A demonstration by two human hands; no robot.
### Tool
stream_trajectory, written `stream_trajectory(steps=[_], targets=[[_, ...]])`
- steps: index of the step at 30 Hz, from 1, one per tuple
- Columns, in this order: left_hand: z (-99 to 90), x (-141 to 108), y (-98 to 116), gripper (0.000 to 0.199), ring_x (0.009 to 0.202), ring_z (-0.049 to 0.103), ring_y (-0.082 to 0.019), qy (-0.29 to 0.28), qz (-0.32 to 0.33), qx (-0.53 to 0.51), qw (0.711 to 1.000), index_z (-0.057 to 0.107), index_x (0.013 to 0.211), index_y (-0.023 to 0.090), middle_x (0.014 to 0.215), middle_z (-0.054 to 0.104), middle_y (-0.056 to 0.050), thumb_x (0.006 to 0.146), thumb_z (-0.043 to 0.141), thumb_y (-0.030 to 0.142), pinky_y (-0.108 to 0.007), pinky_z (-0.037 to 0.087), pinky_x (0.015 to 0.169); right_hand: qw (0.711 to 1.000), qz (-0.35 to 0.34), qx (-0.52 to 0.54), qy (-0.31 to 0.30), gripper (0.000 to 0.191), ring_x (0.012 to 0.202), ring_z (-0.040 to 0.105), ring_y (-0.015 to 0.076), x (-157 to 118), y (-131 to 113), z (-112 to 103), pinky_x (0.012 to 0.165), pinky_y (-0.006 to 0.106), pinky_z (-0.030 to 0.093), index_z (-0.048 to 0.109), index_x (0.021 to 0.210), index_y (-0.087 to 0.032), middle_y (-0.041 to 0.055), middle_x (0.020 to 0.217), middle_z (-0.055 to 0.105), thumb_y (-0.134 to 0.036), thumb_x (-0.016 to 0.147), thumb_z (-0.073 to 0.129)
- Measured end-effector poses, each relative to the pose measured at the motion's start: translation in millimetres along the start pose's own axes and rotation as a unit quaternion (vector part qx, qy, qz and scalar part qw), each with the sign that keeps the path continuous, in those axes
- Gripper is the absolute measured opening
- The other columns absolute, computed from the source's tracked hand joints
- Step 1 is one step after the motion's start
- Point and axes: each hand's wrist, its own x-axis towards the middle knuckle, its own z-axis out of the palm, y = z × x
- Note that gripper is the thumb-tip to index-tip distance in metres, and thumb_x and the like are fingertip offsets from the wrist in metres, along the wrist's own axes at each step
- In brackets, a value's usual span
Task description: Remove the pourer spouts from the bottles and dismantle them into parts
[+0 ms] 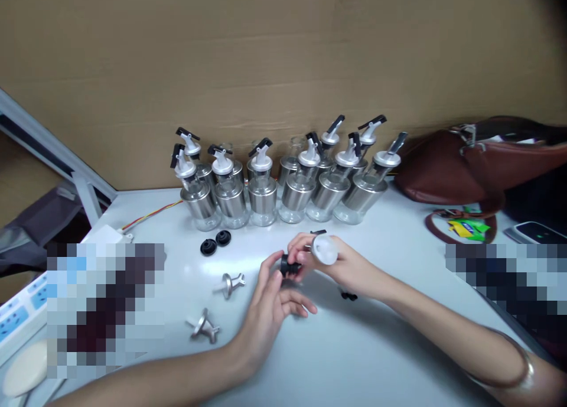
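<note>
My left hand pinches a black ribbed stopper between thumb and forefinger, its other fingers loosely stretched out. The fingertips of my right hand touch the stopper's right side. That same hand carries a silver pourer spout, its pale round underside facing me and a black lever showing behind. Left of my hands lie two loose metal pourer spouts, one higher and one nearer me. Two black stoppers, one left and one right, rest beyond them. Small black pieces lie below my right wrist.
Glass bottles with steel sleeves, most topped by pourers, line the back of the white table before a cardboard wall. A brown bag and a green-yellow packet are at right. A power strip stands left.
</note>
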Motion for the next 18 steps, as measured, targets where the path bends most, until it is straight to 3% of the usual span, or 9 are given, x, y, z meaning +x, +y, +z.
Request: stream_trajectory(steps=[4, 9, 11, 15, 18], targets=[[-1.2, 0, -3, 0.054, 0.068, 0.065, -0.016, -0.001, 0.005, 0.022, 1.000, 0.044, 0.108, 0.018, 0.084, 0.062, -0.003, 0.075, 0.068, 0.055, -0.029, 0.042, 0.064, 0.999, 0.010, -0.026, 0.031, 0.022, 0.081, 0.062, 0.0171, -13, 6, -1, 0.077, 0.032, 0.051, 0.061, 0.085, -0.017, 0.0046, 0.086, 0.062, -0.039, 0.087, 0.057], [-1.1, 1, -4, 0.046, 0.078, 0.066, -0.017, 0.021, 0.036, 0.063, 0.997, 0.044, 0.090, 0.020, 0.099, 0.056, -0.003, 0.073, 0.073, 0.051, -0.029, 0.045, 0.066, 0.988, -0.051, -0.135, 0.049, 0.015, 0.107, 0.057, 0.0201, -21, 3, -4, 0.094, 0.034, 0.042, 0.062, 0.096, -0.019, 0.0078, 0.111, 0.062, -0.021, 0.088, 0.050], [-1.3, 0, -4, 0.044, 0.077, 0.065, -0.015, 0.011, 0.041, 0.073, 0.996, 0.041, 0.083, 0.020, 0.099, 0.056, -0.002, 0.073, 0.073, 0.048, -0.029, 0.044, 0.067, 0.982, -0.062, -0.165, 0.063, 0.017, 0.102, 0.057, 0.0196, -24, 2, -8, 0.090, 0.034, 0.042, 0.060, 0.095, -0.019, 0.0067, 0.105, 0.062, -0.016, 0.086, 0.045], [-2.8, -1, -4, 0.042, 0.054, 0.053, -0.007, -0.003, 0.026, 0.087, 0.996, 0.036, 0.077, 0.021, 0.071, 0.047, 0.008, 0.077, 0.070, 0.047, -0.025, 0.037, 0.059, 0.976, -0.024, -0.200, 0.082, 0.015, 0.075, 0.054, 0.0172, -29, 4, -14, 0.069, 0.030, 0.042, 0.052, 0.084, -0.020, 0.0019, 0.080, 0.057, -0.011, 0.078, 0.041], [-2.6, -2, -2, 0.037, 0.052, 0.049, -0.005, 0.003, 0.013, 0.080, 0.997, 0.038, 0.082, 0.021, 0.071, 0.045, 0.008, 0.080, 0.066, 0.047, -0.024, 0.033, 0.058, 0.970, -0.019, -0.224, 0.093, 0.019, 0.079, 0.054, 0.0180, -29, 6, -17, 0.073, 0.030, 0.041, 0.053, 0.087, -0.020, 0.0026, 0.085, 0.058, -0.009, 0.077, 0.042]])
